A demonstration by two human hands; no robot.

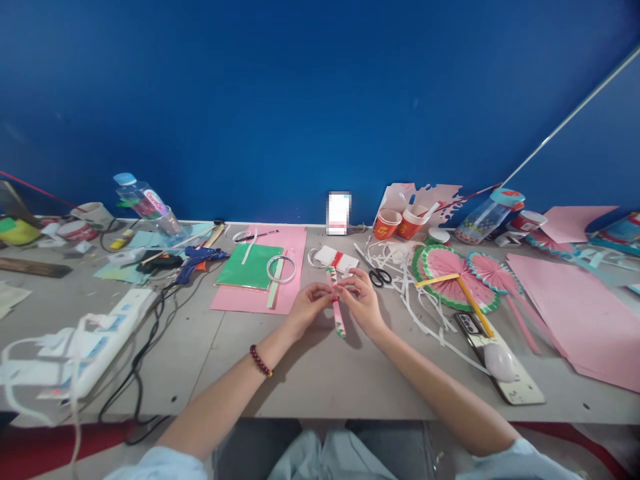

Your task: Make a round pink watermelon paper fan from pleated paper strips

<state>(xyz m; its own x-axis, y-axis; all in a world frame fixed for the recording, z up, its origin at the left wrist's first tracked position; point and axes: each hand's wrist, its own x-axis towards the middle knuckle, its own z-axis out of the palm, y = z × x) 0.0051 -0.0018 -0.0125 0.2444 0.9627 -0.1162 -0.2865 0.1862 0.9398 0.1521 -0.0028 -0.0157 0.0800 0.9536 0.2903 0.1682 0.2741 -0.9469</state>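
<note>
A narrow folded strip of pink paper (339, 320) with green zigzag ends stands between my two hands above the table. Something red wraps its middle. My left hand (307, 308) pinches the strip near the middle from the left. From the other side my right hand (364, 307) grips it with thumb and fingertips; the exact contact is partly hidden by the fingers. Just beyond lies a white card (327, 256) with red thread or ribbon wound round it. Black-handled scissors (381, 277) rest right of my right hand.
Left are green paper (245, 267) on a pink sheet (297, 240), a tape ring (270, 267), a blue glue gun (193, 263) and a power strip (115, 337). Right are white paper strips (413, 307), watermelon paper fans (445, 260), a phone (523, 390) and red cups (386, 227).
</note>
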